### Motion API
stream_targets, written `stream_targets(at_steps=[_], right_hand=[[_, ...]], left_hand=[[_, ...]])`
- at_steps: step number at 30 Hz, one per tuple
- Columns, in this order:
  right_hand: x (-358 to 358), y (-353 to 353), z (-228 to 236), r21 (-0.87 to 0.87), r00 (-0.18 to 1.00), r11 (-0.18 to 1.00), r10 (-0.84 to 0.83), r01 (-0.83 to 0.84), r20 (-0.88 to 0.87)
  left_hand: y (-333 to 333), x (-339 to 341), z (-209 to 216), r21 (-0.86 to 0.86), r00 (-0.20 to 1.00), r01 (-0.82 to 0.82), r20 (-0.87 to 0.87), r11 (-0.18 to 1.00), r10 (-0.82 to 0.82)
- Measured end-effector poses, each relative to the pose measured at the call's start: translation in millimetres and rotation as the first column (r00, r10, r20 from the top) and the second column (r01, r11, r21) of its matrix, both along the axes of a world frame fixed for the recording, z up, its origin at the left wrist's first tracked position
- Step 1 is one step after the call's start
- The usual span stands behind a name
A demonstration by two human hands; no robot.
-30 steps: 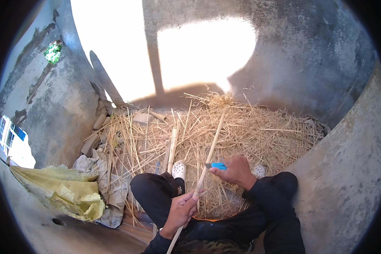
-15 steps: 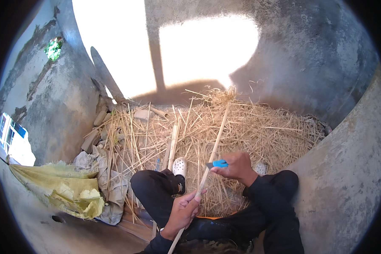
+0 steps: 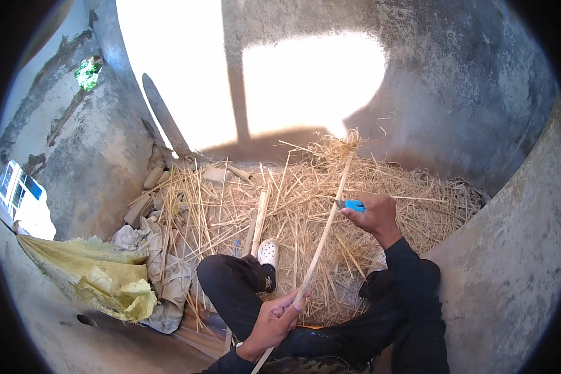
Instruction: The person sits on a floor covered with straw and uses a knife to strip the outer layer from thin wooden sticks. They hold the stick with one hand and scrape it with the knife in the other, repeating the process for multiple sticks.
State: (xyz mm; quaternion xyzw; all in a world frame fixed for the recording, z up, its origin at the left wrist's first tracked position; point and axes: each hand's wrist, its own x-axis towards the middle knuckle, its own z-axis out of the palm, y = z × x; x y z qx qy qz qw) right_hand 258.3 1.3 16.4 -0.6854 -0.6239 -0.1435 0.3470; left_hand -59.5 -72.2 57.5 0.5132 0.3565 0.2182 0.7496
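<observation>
A long pale stick [image 3: 326,230] slants from my lap up over a heap of straw [image 3: 305,206]. My left hand [image 3: 273,321] grips the stick near its lower end, above my dark trousers. My right hand [image 3: 371,215] is closed on a small knife with a blue handle [image 3: 353,204], whose blade touches the stick about midway up. A second, shorter pale stick [image 3: 257,221] lies on the straw to the left. My foot in a white clog [image 3: 268,254] rests at the straw's near edge.
Grey concrete walls [image 3: 480,93] close in behind and on both sides, with bright sunlight on the back wall. Crumpled yellow and grey sacks [image 3: 100,277] lie at the left. Broken pieces of rubble [image 3: 144,199] sit by the left wall.
My right hand with the blue-handled knife has slid further up along the stick, away from my body. My left hand has kept its grip near the lower end.
</observation>
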Motion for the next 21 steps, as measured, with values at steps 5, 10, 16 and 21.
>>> stream_targets(at_steps=[5, 10, 16, 21], right_hand=[[68.9, 20.4, 10.5, -0.172, 0.920, 0.922, -0.370, 0.347, -0.130], [68.7, 19.6, -3.4, -0.277, 0.905, 0.936, -0.300, 0.218, -0.301], [-23.5, -17.2, 0.8, -0.133, 0.933, 0.953, 0.229, -0.274, -0.278], [-65.5, -36.4, 5.9, -0.208, 0.922, 0.898, 0.383, -0.387, -0.062]], left_hand=[[-13.9, -0.7, -7.8, -0.054, 0.998, 0.061, 0.005, 0.997, -0.061], [-6.1, 7.6, -8.2, -0.017, 0.999, 0.035, -0.011, 0.999, -0.035], [12.2, 10.6, -7.9, 0.076, 0.997, -0.073, -0.021, 0.994, 0.075], [18.1, 11.2, 0.6, 0.049, 0.997, -0.077, 0.012, 0.996, 0.077]])
